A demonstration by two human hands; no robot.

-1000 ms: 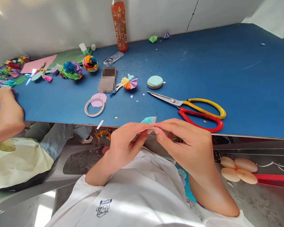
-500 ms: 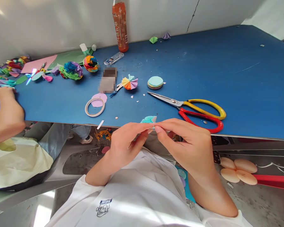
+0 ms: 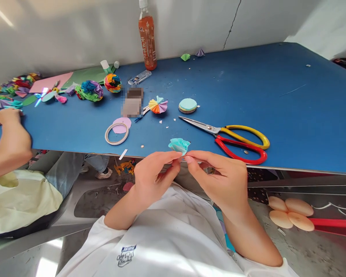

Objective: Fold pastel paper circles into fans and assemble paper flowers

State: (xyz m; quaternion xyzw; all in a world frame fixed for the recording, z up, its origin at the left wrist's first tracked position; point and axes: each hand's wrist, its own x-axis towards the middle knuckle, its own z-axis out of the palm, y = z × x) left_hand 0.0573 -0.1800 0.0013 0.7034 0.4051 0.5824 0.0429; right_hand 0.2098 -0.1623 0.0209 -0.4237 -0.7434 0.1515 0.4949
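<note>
paper flower: we see a small teal folded paper flower (image 3: 179,145) held up just over the near edge of the blue table (image 3: 291,107), between both sets of fingertips.
left hand: our left hand (image 3: 150,177) is closed in a pinch on the flower's lower left side, thumb and forefinger meeting at its base.
right hand: our right hand (image 3: 222,179) pinches the same base from the right, its fingertips touching those of the left.
scissors: a pair of scissors (image 3: 230,136) with one yellow and one red handle lies on the table just beyond the right hand, blades pointing left.
paper discs: a stack of round paper discs (image 3: 188,105), teal on top, sits beyond the scissor tips.
fan piece: a multicoloured pleated paper fan (image 3: 158,105) lies left of the discs.
tape ring: a ring of tape (image 3: 117,134) rests over a pink paper circle (image 3: 122,124), left of the flower.
bottle: an orange drink bottle (image 3: 147,36) stands upright at the far edge by the wall.
other person: a co-worker's hand (image 3: 6,115) rests on the table's left end, near a heap of coloured paper pieces (image 3: 14,86).
</note>
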